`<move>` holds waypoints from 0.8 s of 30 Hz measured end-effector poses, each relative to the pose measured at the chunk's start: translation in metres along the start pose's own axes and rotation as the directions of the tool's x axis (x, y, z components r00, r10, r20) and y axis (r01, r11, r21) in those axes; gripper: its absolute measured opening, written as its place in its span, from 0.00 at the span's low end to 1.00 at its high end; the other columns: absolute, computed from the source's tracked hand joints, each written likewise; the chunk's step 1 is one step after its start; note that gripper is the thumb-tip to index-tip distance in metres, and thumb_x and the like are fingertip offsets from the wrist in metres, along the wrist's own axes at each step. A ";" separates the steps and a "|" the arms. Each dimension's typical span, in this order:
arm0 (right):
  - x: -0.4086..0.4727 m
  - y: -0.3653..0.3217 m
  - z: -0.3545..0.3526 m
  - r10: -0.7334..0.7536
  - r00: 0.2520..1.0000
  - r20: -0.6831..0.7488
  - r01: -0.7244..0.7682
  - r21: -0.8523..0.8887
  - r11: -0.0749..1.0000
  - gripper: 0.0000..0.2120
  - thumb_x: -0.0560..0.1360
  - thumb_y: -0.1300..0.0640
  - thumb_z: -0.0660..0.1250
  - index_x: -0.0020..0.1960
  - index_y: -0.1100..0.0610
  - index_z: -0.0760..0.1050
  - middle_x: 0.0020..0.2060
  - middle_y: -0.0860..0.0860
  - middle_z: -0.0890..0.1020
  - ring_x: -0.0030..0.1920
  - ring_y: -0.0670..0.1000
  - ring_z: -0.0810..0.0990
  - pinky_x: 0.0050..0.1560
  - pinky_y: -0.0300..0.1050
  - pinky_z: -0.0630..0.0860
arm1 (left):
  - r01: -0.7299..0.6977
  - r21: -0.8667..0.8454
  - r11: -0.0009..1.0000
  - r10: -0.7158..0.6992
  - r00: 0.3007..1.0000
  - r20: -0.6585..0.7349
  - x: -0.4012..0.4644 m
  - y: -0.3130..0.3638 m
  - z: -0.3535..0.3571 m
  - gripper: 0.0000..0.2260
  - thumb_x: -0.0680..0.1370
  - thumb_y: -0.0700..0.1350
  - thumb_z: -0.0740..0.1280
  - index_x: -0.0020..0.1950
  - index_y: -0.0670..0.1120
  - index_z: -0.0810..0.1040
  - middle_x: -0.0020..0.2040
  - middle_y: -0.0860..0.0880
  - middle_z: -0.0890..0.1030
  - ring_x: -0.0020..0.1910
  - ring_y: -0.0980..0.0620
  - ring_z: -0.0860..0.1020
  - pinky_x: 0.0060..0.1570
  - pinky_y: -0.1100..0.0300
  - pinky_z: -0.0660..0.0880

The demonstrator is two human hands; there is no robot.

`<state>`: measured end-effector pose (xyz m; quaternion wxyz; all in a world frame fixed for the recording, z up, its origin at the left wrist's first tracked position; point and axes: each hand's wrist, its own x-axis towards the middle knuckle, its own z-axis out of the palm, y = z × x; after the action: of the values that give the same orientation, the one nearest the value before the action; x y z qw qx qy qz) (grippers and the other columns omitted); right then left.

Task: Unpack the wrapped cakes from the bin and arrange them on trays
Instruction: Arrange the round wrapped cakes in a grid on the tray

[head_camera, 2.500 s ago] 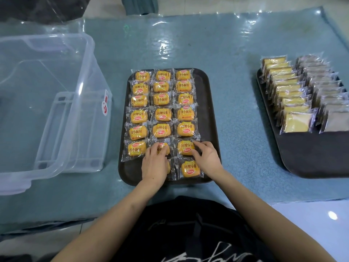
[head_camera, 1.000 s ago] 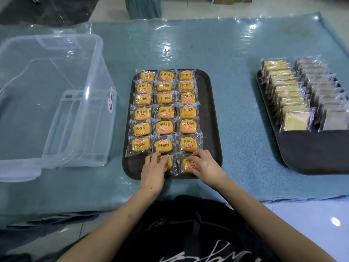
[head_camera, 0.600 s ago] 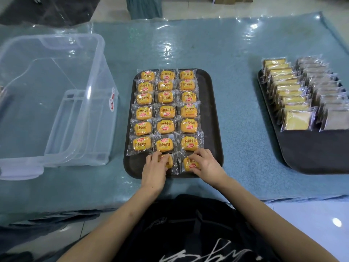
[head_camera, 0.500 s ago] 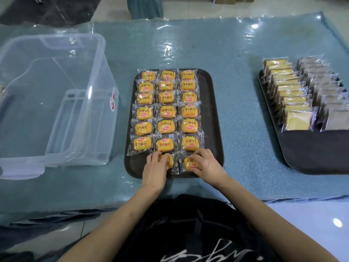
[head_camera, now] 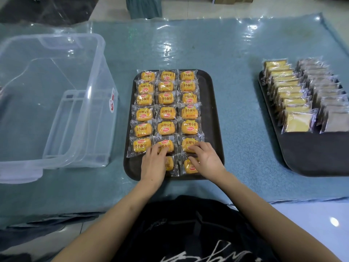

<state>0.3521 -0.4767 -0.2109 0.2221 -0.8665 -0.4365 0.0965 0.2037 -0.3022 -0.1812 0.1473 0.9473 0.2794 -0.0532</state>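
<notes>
Resting on wrapped cakes at the near end of the dark tray, both hands lie flat. Left hand and right hand have relaxed fingers, gripping nothing. Clear bin stands left.

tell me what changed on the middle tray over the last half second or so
Both hands slid forward. The left hand left the near cake and its fingers now rest on the middle cake of the row behind. The right hand reaches onto the right cake of that row. The cakes, dark tray and clear bin stayed put.
</notes>
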 end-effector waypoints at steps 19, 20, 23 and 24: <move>0.042 -0.005 -0.007 0.074 0.994 0.079 -0.062 -0.147 0.987 0.20 0.83 0.49 0.65 0.73 0.51 0.74 0.71 0.53 0.76 0.70 0.57 0.73 0.69 0.57 0.75 | -0.049 0.048 0.998 0.046 0.996 0.076 0.045 -0.002 -0.003 0.32 0.79 0.36 0.69 0.80 0.53 0.64 0.82 0.47 0.61 0.81 0.43 0.58 0.78 0.44 0.62; 0.045 -0.005 -0.008 0.075 0.996 0.055 -0.066 -0.144 0.987 0.20 0.82 0.51 0.65 0.73 0.52 0.75 0.69 0.53 0.77 0.69 0.57 0.73 0.68 0.57 0.76 | -0.045 0.043 0.998 0.042 0.997 0.068 0.049 -0.002 -0.005 0.33 0.78 0.36 0.70 0.80 0.53 0.64 0.81 0.47 0.61 0.81 0.43 0.58 0.77 0.43 0.63; 0.061 -0.004 -0.008 0.098 0.995 0.010 -0.095 -0.150 0.984 0.19 0.82 0.55 0.67 0.72 0.54 0.76 0.69 0.57 0.77 0.69 0.60 0.73 0.68 0.59 0.76 | -0.029 0.036 0.999 0.027 0.998 0.055 0.065 0.001 -0.011 0.35 0.78 0.37 0.71 0.82 0.53 0.62 0.82 0.46 0.59 0.81 0.42 0.56 0.77 0.42 0.62; 0.068 -0.005 -0.008 0.111 0.994 0.001 -0.110 -0.151 0.982 0.19 0.81 0.56 0.68 0.71 0.55 0.77 0.70 0.58 0.76 0.70 0.60 0.72 0.67 0.60 0.76 | -0.024 0.034 0.999 0.022 0.998 0.051 0.071 0.002 -0.013 0.35 0.79 0.38 0.71 0.82 0.53 0.61 0.83 0.46 0.57 0.82 0.41 0.55 0.78 0.42 0.60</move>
<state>0.3925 -0.4224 -0.1997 0.1484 -0.9032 -0.3948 0.0794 0.2646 -0.2635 -0.1812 0.1387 0.9512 0.2638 -0.0804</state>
